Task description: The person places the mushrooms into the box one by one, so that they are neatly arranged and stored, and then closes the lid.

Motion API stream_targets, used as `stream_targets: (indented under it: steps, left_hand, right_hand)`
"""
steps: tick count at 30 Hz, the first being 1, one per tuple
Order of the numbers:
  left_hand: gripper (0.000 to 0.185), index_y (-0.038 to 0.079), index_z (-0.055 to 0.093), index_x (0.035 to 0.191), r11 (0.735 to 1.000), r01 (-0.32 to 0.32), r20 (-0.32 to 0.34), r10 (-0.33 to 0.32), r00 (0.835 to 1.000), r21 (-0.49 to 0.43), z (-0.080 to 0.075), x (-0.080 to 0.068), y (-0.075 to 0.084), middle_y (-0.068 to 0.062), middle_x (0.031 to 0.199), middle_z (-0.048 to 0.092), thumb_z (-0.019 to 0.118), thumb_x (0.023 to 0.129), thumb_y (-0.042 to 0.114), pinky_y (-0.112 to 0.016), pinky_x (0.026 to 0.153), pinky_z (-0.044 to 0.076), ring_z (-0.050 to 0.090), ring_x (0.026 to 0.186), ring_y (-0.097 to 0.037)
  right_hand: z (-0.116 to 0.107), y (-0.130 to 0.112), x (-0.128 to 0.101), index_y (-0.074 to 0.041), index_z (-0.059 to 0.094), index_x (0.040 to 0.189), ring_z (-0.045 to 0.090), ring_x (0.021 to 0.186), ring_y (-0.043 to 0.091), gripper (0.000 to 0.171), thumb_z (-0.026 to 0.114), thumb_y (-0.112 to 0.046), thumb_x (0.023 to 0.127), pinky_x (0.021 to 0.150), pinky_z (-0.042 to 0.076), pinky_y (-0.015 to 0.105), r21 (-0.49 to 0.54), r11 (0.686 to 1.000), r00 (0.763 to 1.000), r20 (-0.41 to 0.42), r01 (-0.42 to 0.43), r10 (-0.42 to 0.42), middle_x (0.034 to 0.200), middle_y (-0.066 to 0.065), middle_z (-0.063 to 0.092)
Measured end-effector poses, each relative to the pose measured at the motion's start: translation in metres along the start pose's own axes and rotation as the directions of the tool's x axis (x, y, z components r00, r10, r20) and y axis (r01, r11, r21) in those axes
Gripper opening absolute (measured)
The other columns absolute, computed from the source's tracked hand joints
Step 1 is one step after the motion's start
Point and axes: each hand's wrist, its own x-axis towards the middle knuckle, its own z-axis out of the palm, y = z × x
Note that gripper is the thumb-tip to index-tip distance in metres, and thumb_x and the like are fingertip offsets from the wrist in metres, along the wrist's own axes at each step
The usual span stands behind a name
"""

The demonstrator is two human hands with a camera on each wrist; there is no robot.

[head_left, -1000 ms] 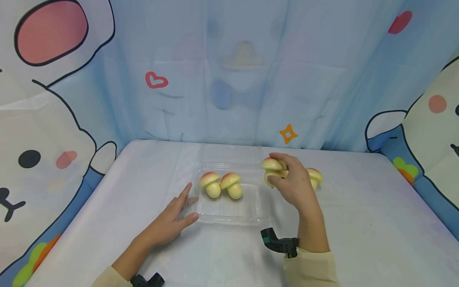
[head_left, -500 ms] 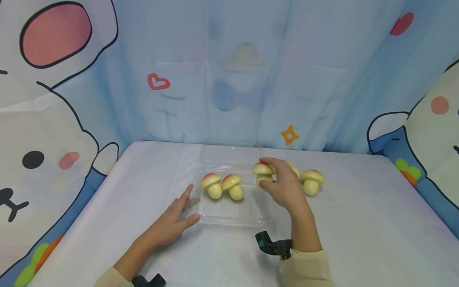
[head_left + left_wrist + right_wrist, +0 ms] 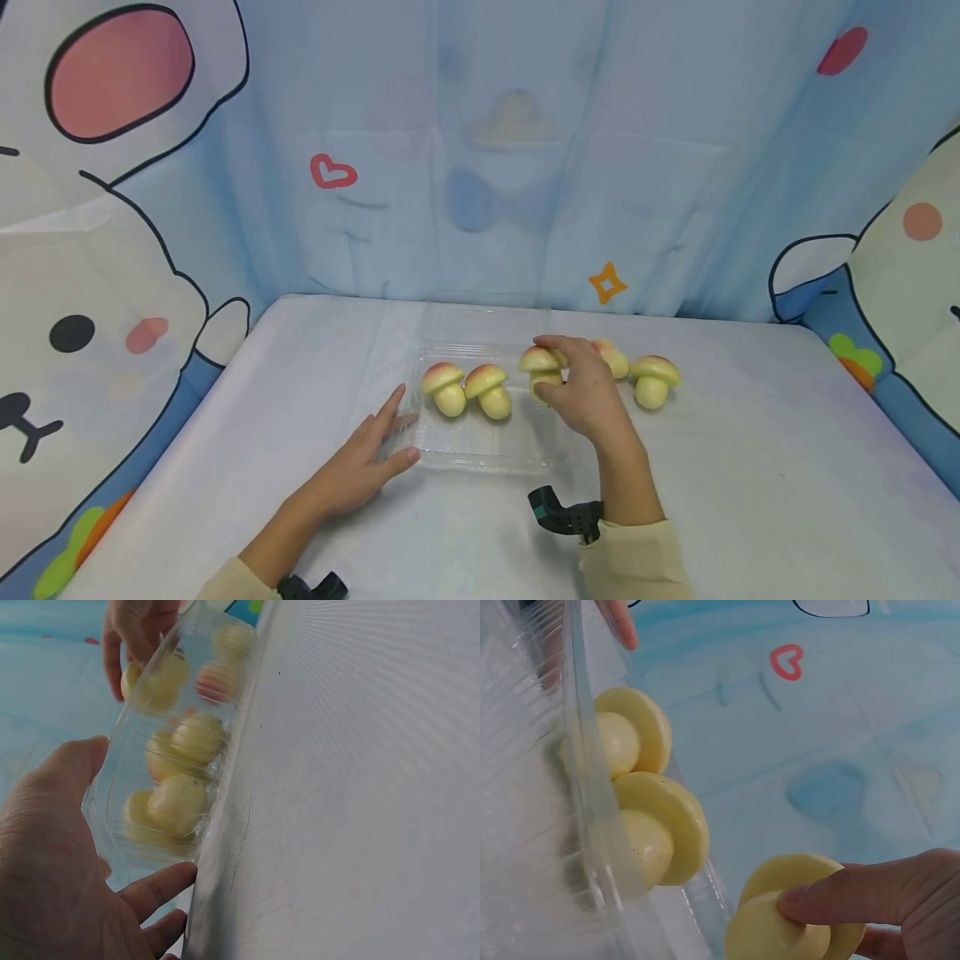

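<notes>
Head camera looks forward and down across the white cloth-covered table (image 3: 750,467); both wrist cameras sit low and close, sharing the clear plastic clamshell tray (image 3: 480,442) (image 3: 112,787) (image 3: 577,765).

I see pale yellow mushroom buns (image 3: 487,390) with pink-blushed caps, sitting in a clear plastic tray (image 3: 480,450) on a white table (image 3: 750,483). The backdrop (image 3: 480,167) is light blue — red heart, orange star, white cartoon animals outlined in black. Sleeves (image 3: 637,558) are cream.

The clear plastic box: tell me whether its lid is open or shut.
Open. The clear plastic box has its lid folded back flat on the table behind it, two mushrooms stand in it, and the right hand brings a third mushroom over its edge.
</notes>
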Motion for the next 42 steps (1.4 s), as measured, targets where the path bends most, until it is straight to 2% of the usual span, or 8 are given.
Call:
stream_targets:
  steps: [6, 9, 19, 23, 27, 32, 42]
  left_hand:
    - [0.088, 0.023, 0.005, 0.168, 1.0, -0.007, -0.001, 0.007, 1.0, 0.006, 0.0, 0.0, -0.001, -0.007, 0.159, 0.05, 0.06, 0.103, 0.045, -0.064, 0.127, 0.003, 0.018, 0.159, -0.038]
    - [0.088, 0.023, 0.005, 0.168, 1.0, -0.01, 0.001, 0.01, 1.0, 0.006, 0.001, 0.0, -0.001, -0.007, 0.159, 0.05, 0.06, 0.103, 0.045, -0.063, 0.128, 0.003, 0.019, 0.159, -0.038]
    - [0.088, 0.023, 0.006, 0.168, 1.0, -0.007, 0.003, 0.007, 1.0, 0.013, 0.002, 0.0, -0.002, -0.007, 0.159, 0.05, 0.06, 0.103, 0.045, -0.063, 0.128, 0.003, 0.018, 0.159, -0.037]
    - [0.088, 0.022, 0.005, 0.168, 1.0, -0.012, 0.003, 0.012, 1.0, 0.01, 0.002, 0.0, -0.002, -0.008, 0.159, 0.05, 0.06, 0.103, 0.044, -0.062, 0.128, 0.002, 0.019, 0.159, -0.036]
    - [0.088, 0.024, 0.005, 0.168, 1.0, 0.001, 0.007, -0.001, 1.0, 0.005, 0.001, -0.001, -0.001, -0.007, 0.159, 0.05, 0.06, 0.103, 0.045, -0.065, 0.127, 0.004, 0.015, 0.159, -0.041]
    - [0.088, 0.026, 0.005, 0.168, 1.0, 0.019, 0.01, -0.019, 1.0, 0.011, 0.0, 0.0, 0.0, -0.007, 0.16, 0.049, 0.06, 0.103, 0.046, -0.066, 0.126, 0.005, 0.012, 0.159, -0.044]
    - [0.088, 0.029, 0.004, 0.168, 1.0, 0.017, 0.001, -0.017, 1.0, 0.018, -0.001, 0.0, -0.002, -0.007, 0.16, 0.049, 0.06, 0.102, 0.047, -0.068, 0.126, 0.007, 0.013, 0.159, -0.046]
  right_hand:
    - [0.005, 0.002, 0.001, -0.006, 0.062, 0.141, 0.056, 0.124, 0.037, 0.057, 0.068, 0.003, 0.085, 0.096, 0.049, 0.05, -0.052, 0.997, 0.998, -0.011, 0.054, -0.054, 0.146, 0.022, 0.054]
    - [0.007, 0.003, 0.001, -0.007, 0.063, 0.14, 0.057, 0.122, 0.036, 0.057, 0.068, 0.004, 0.085, 0.093, 0.049, 0.048, -0.07, 0.995, 0.998, -0.011, 0.064, -0.065, 0.146, 0.022, 0.054]
    - [0.015, 0.007, 0.002, -0.007, 0.063, 0.139, 0.056, 0.129, 0.039, 0.055, 0.068, 0.005, 0.086, 0.102, 0.051, 0.054, -0.14, 0.989, 0.999, 0.005, 0.047, -0.046, 0.146, 0.021, 0.054]
    - [0.02, 0.006, 0.003, -0.006, 0.065, 0.136, 0.056, 0.13, 0.041, 0.053, 0.065, 0.008, 0.085, 0.106, 0.05, 0.056, -0.174, 0.983, 0.998, -0.001, 0.062, -0.063, 0.143, 0.022, 0.056]
    - [0.025, 0.005, 0.004, -0.006, 0.067, 0.134, 0.056, 0.131, 0.042, 0.053, 0.061, 0.011, 0.084, 0.108, 0.049, 0.056, -0.197, 0.977, 0.997, -0.001, 0.075, -0.077, 0.142, 0.021, 0.057]
    - [0.027, 0.005, 0.004, -0.007, 0.067, 0.134, 0.056, 0.131, 0.041, 0.054, 0.061, 0.011, 0.083, 0.107, 0.049, 0.056, -0.224, 0.972, 0.997, -0.004, 0.074, -0.077, 0.142, 0.019, 0.058]
    - [0.034, 0.01, 0.007, -0.006, 0.07, 0.129, 0.06, 0.122, 0.044, 0.055, 0.059, 0.013, 0.079, 0.101, 0.051, 0.057, -0.271, 0.954, 0.991, 0.005, 0.128, -0.132, 0.136, 0.019, 0.062]
